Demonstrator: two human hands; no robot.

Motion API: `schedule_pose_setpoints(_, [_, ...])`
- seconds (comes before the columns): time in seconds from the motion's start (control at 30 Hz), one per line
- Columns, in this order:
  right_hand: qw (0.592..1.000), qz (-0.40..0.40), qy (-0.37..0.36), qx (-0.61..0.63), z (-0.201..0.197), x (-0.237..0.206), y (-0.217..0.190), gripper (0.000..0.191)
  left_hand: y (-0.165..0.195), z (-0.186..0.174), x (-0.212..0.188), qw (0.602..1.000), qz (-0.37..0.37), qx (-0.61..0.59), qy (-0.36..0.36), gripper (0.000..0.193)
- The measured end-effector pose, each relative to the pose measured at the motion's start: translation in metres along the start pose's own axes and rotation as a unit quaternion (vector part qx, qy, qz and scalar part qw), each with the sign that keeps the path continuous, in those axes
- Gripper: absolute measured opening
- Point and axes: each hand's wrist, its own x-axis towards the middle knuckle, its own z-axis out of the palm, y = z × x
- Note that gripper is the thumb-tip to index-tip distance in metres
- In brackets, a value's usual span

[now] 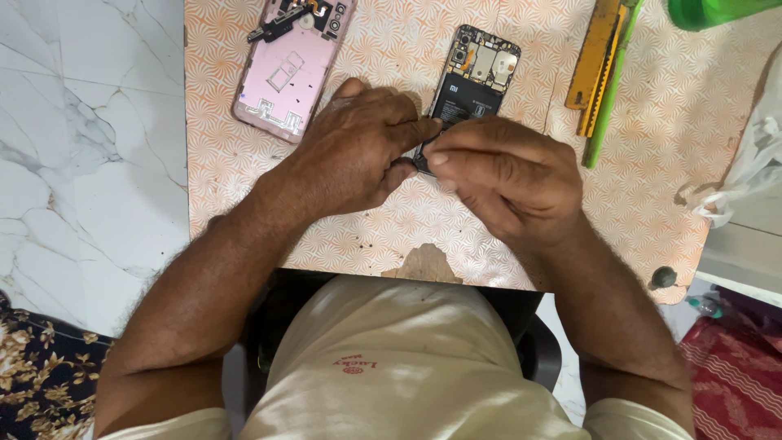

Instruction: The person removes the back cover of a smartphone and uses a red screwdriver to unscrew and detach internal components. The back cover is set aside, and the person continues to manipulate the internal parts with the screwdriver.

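Note:
An opened phone (476, 77) with its battery and circuit board exposed lies on the patterned table (643, 187). My left hand (358, 151) grips the phone's near end at its left side. My right hand (509, 175) pinches that same near edge with thumb and forefinger, covering the phone's lower part. The phone's pink back cover (292, 69) lies apart at the upper left, inner side up, with a dark tool (273, 27) resting across its top.
A yellow tool (597, 61) and a green stick-like tool (611, 85) lie at the upper right. A green container (713, 11) sits at the top right corner. White plastic (753, 159) hangs off the right edge. White marble floor lies to the left.

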Motion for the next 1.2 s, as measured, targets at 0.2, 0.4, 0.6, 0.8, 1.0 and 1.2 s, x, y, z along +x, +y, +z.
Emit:
schedule_pose_setpoints(0.2, [0.998, 0.037, -0.009, 0.048, -0.001, 0.002, -0.005, 0.025, 0.000, 0.001, 0.001, 1.000, -0.001, -0.006, 0.006, 0.054])
schedule_pose_setpoints(0.4, [0.999, 0.033, -0.003, 0.010, -0.001, 0.011, -0.012, 0.027, 0.003, -0.006, 0.004, 1.000, -0.005, -0.012, -0.003, 0.055])
schedule_pose_setpoints(0.6, [0.999, 0.040, -0.005, 0.015, 0.000, 0.014, -0.017, 0.026, 0.004, -0.009, 0.006, 1.000, -0.012, -0.009, -0.019, 0.056])
schedule_pose_setpoints(0.8, [0.998, 0.055, 0.012, 0.016, -0.001, 0.008, -0.015, 0.022, 0.006, -0.010, 0.006, 1.000, -0.015, -0.010, -0.021, 0.055])
schedule_pose_setpoints(1.0, [0.996, 0.065, 0.016, 0.050, 0.000, 0.001, -0.008, 0.021, 0.003, -0.007, 0.005, 0.999, -0.018, -0.013, -0.025, 0.056])
schedule_pose_setpoints(1.2, [0.996, 0.056, 0.012, 0.067, 0.000, 0.005, -0.007, 0.022, 0.003, -0.005, 0.004, 0.999, -0.022, -0.014, -0.025, 0.055])
